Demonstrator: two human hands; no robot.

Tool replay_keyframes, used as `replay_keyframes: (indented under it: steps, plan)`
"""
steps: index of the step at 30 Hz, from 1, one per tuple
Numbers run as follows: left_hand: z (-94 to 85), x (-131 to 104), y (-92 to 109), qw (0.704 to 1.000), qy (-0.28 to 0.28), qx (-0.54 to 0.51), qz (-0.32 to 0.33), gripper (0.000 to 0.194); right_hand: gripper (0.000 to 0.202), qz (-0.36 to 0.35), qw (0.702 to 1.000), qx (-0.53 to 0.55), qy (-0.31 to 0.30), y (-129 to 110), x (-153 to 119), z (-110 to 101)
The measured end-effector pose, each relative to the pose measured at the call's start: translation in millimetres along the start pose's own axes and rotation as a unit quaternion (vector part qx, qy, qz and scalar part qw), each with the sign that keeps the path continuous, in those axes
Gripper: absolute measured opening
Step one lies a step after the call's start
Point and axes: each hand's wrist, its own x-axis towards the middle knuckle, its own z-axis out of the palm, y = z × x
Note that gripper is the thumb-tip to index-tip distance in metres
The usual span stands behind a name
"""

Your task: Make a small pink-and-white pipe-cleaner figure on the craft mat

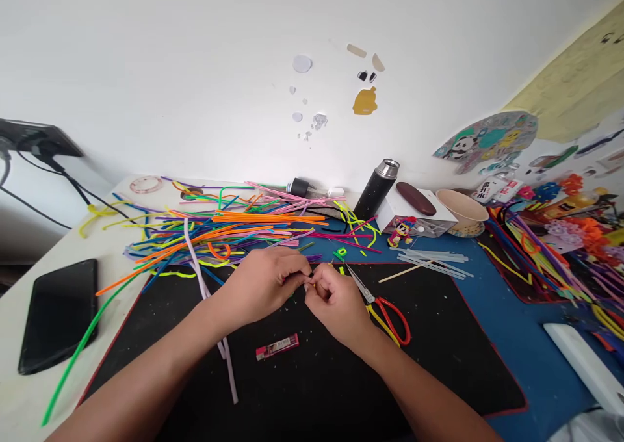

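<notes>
My left hand (268, 281) and my right hand (338, 299) meet over the black mat (429, 364), fingertips pinched together. Whatever sits between them is tiny and mostly hidden; a dark speck and a bit of yellow show there. Just right of my right hand lie scissors (385, 312) with red and yellow handles, blades pointing up and left. Below the hands rests a small pink-and-red packet (277, 347). A pale lilac pipe cleaner (231, 377) runs beneath my left wrist. Small green and yellow curled pieces (340, 253) lie beyond the fingers.
A heap of coloured pipe cleaners (253, 220) spreads behind my hands. A phone (58, 315) lies at left. Toward the back right stand a black thermos (377, 188), a white box (390, 214), a small figurine (402, 233) and a bowl (463, 208). Translucent glue sticks (436, 260) lie nearby.
</notes>
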Motion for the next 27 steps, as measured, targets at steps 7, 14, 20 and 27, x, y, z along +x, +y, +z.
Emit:
replay_keyframes:
  steps: [7,14,20,27]
  plan:
    - [1.2,2,-3,0.996,-0.023,-0.047,-0.068,0.011,0.017,0.056,0.997,0.057,-0.01,4,-1,2]
    - [-5.6,7,-15,0.898,0.04,-0.382,-0.214,0.025,0.029,0.108,0.97,0.215,-0.01,11,-6,3]
    - [-8.1,9,-24,0.828,0.087,-0.494,-0.251,0.037,0.052,0.109,0.965,0.237,-0.001,12,-8,5]
    - [-7.6,8,-21,0.817,0.092,-0.507,-0.258,0.038,0.076,0.107,0.961,0.254,-0.029,1,-4,3]
